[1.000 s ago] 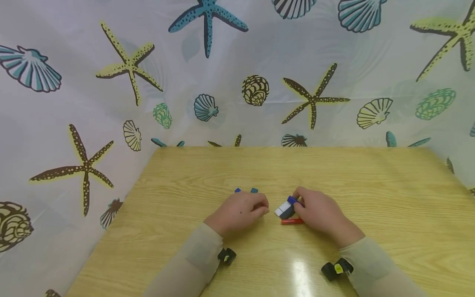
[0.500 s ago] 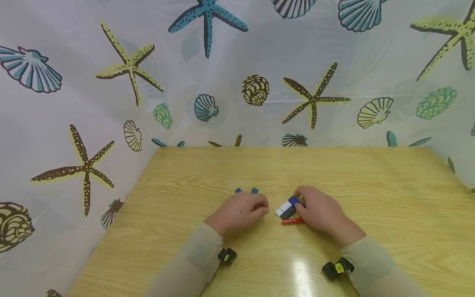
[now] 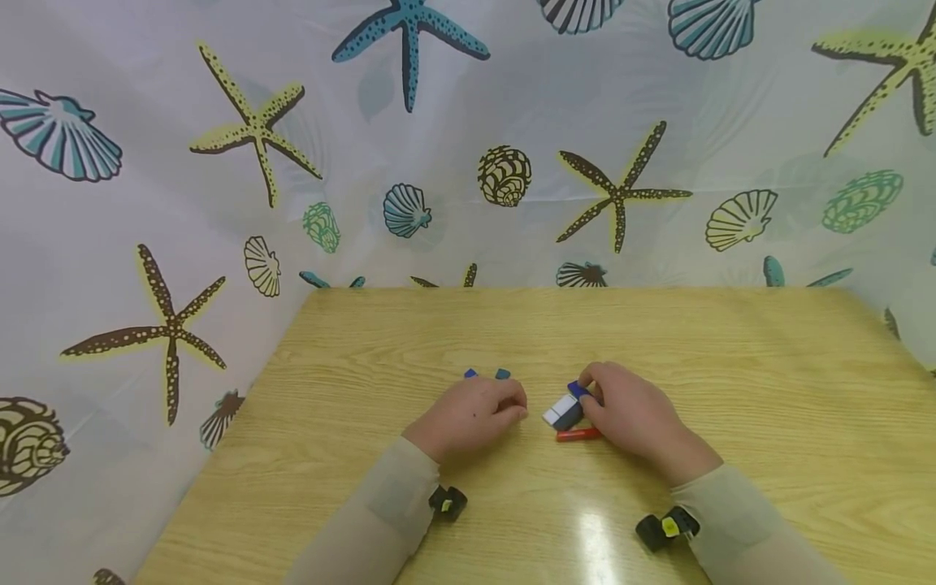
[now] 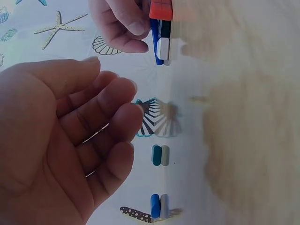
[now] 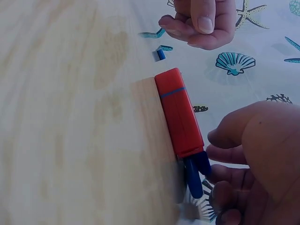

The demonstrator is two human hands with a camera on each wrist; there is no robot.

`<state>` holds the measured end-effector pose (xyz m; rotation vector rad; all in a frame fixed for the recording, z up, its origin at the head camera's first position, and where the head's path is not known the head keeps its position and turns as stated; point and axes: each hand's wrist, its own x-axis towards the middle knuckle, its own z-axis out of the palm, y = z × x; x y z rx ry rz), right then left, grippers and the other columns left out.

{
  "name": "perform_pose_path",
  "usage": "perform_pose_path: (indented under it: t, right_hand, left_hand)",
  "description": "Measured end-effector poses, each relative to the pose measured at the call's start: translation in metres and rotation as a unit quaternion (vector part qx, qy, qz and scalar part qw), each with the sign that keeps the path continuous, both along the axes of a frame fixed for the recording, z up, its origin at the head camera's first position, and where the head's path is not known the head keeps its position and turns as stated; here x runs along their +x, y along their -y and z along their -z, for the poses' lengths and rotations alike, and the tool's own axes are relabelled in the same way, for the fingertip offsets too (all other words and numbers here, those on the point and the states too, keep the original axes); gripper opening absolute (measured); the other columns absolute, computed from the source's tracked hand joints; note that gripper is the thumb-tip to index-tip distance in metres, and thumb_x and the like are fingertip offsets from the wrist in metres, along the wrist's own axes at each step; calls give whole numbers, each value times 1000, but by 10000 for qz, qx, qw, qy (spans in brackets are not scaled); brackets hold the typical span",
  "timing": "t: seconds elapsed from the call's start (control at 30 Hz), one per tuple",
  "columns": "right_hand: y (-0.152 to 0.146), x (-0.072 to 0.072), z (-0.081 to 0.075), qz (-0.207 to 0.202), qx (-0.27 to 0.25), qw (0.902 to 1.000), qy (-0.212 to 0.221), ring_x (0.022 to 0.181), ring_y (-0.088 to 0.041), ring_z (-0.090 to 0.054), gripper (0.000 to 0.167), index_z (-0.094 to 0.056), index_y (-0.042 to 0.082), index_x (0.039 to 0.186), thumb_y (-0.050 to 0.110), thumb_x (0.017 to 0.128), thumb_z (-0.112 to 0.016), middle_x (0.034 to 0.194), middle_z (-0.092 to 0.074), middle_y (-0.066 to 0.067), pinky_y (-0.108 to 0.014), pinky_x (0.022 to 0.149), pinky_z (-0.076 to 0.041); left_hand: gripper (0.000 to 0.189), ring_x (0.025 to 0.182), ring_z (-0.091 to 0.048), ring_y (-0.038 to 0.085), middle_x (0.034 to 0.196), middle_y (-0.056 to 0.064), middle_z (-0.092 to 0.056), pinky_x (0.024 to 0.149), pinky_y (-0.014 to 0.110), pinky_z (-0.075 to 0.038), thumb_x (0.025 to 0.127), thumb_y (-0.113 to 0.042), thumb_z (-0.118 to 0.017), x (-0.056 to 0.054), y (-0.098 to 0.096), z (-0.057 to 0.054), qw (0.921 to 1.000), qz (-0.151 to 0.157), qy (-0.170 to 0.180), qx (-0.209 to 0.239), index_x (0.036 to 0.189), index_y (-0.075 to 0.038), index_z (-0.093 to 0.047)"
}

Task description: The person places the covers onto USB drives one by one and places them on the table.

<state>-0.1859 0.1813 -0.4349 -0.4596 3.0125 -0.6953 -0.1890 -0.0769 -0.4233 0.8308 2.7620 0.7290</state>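
My right hand (image 3: 632, 410) pinches a small flat blue piece (image 3: 578, 389) between thumb and forefinger, at the far end of a white block with a dark sleeve (image 3: 560, 409) that looks like an eraser. Just nearer lies a red stick (image 3: 578, 435), its right end tucked beside the hand; the right wrist view shows a thin blue stripe across that red stick (image 5: 180, 112). My left hand (image 3: 468, 414) rests to the left, fingers loosely curled and palm bare in the left wrist view. Beyond it lie a teal piece (image 4: 156, 155) and another blue piece (image 4: 155, 206).
The wood-grain table (image 3: 366, 333) stretches out on all sides of the hands. A white curtain (image 3: 468, 97) printed with shells and starfish hangs along its back and left edges. Each wrist wears a small black camera, such as the right camera (image 3: 667, 528).
The blue piece in my right fingers shifts slightly away and tilts against the white and dark block. My left hand stays in place.
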Motion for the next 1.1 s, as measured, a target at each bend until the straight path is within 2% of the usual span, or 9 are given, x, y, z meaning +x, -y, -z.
perform_pose_path:
  t: [0.07,0.13,0.3,0.4,0.53,0.73,0.87,0.97,1.1]
  right_hand:
    - [0,0,0,-35,-67,10000,-44,69,-16,-51,21,-66,11,113,22,94,-65,85,-55,1,-33,59,-42]
    - [0,0,0,-66,-119,9999,-71,68,-15,-49,20,-66,11,112,21,94,-64,82,-53,1,-33,57,-40]
    - [0,0,0,-143,-171,9997,-95,66,-15,-47,18,-67,12,111,20,95,-63,80,-50,1,-33,56,-37]
    - [0,0,0,-166,-187,9996,-92,65,-15,-46,18,-67,12,110,20,95,-63,80,-50,0,-33,56,-37]
    - [0,0,-1,-168,-198,9996,-100,65,-15,-46,17,-67,12,110,20,96,-63,79,-50,0,-33,56,-36]
    - [1,0,0,-166,-226,9995,-147,64,-15,-45,16,-68,13,109,21,96,-64,79,-49,0,-33,55,-35]
    - [1,0,0,-151,-279,9994,-171,63,-15,-45,15,-68,13,108,21,96,-64,78,-49,1,-33,54,-35]
    - [1,1,-1,-134,-308,9993,-187,63,-15,-45,14,-68,13,108,20,96,-64,78,-49,1,-33,54,-35]
    - [2,1,-1,-124,-324,9991,-225,63,-15,-45,14,-68,13,107,20,96,-64,78,-49,1,-33,55,-35]
  left_hand:
    - [12,75,-57,7,88,-17,-62,71,27,-49,104,-34,-58,-1,1,1,9995,-273,-142,108,104,-28,-68]
    - [14,74,-57,9,88,-17,-63,70,29,-49,104,-33,-57,-1,3,1,9967,-700,-247,344,105,-26,-69]
    - [17,74,-56,14,89,-11,-63,67,33,-49,104,-31,-55,-6,8,1,9791,-1734,-320,1014,109,-20,-67]
    - [18,77,-56,15,95,-8,-62,68,33,-49,104,-28,-55,-10,12,0,9703,-2113,-413,1099,114,-18,-65]
    - [23,83,-58,15,106,-5,-61,73,35,-50,102,-24,-57,-14,18,1,9629,-2431,-507,1056,123,-14,-63]
    - [25,95,-60,17,113,-1,-62,81,39,-52,102,-21,-58,-19,27,5,9597,-2614,-406,953,126,-14,-63]
    - [28,105,-61,21,119,2,-61,87,43,-52,102,-24,-59,-20,31,9,9688,-2431,-248,420,129,-14,-64]
    - [31,99,-62,20,117,4,-59,86,42,-52,102,-28,-59,-21,33,12,9752,-2211,-82,3,129,-16,-66]
    - [34,83,-57,19,110,3,-56,77,38,-50,100,-29,-59,-21,33,14,9785,-2054,118,-138,130,-16,-66]
